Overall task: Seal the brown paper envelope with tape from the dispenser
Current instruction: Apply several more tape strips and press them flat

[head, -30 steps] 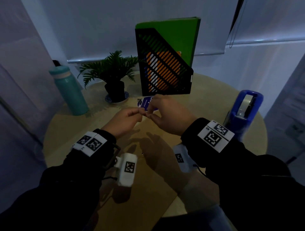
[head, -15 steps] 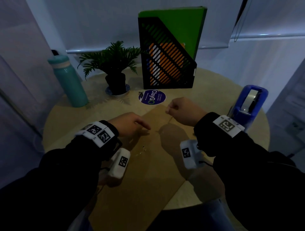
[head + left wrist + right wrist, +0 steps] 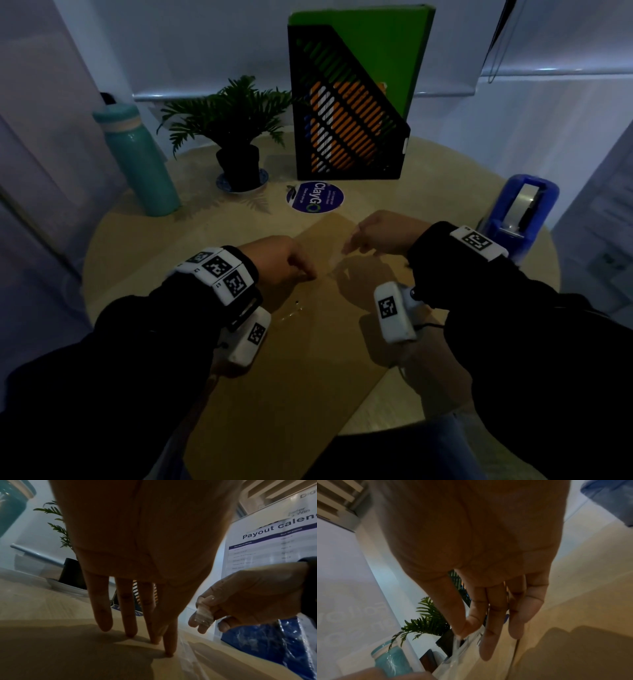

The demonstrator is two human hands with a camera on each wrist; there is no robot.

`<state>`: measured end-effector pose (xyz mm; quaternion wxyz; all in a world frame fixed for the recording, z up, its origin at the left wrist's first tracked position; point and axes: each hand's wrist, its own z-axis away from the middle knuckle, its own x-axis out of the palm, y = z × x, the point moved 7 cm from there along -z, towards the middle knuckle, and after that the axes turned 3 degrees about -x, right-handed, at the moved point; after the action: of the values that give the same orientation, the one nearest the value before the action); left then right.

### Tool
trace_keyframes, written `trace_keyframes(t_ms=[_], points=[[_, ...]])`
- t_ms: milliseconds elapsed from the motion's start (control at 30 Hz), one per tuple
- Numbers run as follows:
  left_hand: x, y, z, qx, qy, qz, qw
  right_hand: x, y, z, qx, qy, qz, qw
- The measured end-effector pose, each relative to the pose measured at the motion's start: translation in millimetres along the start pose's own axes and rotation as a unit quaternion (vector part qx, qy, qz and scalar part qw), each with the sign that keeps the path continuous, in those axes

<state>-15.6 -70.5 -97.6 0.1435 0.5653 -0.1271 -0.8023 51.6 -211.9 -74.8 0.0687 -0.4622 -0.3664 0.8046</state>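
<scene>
Your left hand (image 3: 279,262) presses straight fingertips (image 3: 169,653) onto the brown paper envelope (image 3: 291,359), which lies flat at the near middle of the round surface (image 3: 428,192). Your right hand (image 3: 380,233) pinches one end of a clear strip of tape (image 3: 204,615) between thumb and forefinger, its other fingers loose; the strip runs down to the envelope beside your left fingertips. The blue tape dispenser (image 3: 520,212) stands at 3 o'clock. At 12 o'clock, a round sticker (image 3: 315,202) reads "ClayGo", before a black file holder (image 3: 342,116); a potted plant (image 3: 236,137) and teal bottle (image 3: 137,157) stand at 10 o'clock. A wall poster (image 3: 278,545) reads "Payout calen…".
</scene>
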Motion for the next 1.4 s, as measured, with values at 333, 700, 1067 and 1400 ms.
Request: trace_keyframes(t_ms=[333,700,1067,1400], points=[[0.7,-4.8,-1.7,0.029,0.002,0.015,0.999,18.3,-7.6,-2.1,0.012,-0.062,0.057,0.996],[-0.2,-6.5,-2.3,0.023,0.005,0.035,0.999,31.8,-7.7,-10.9,0.03,-0.086,0.096,0.991],[0.4,-8.7,-5.1,0.032,0.003,0.033,0.999,37.5,-7.5,-17.6,0.032,-0.099,0.14,0.985],[-1.5,-5.9,-8.2,0.034,0.004,0.026,0.999,42.2,-6.3,-21.0,0.029,-0.113,0.152,0.981]])
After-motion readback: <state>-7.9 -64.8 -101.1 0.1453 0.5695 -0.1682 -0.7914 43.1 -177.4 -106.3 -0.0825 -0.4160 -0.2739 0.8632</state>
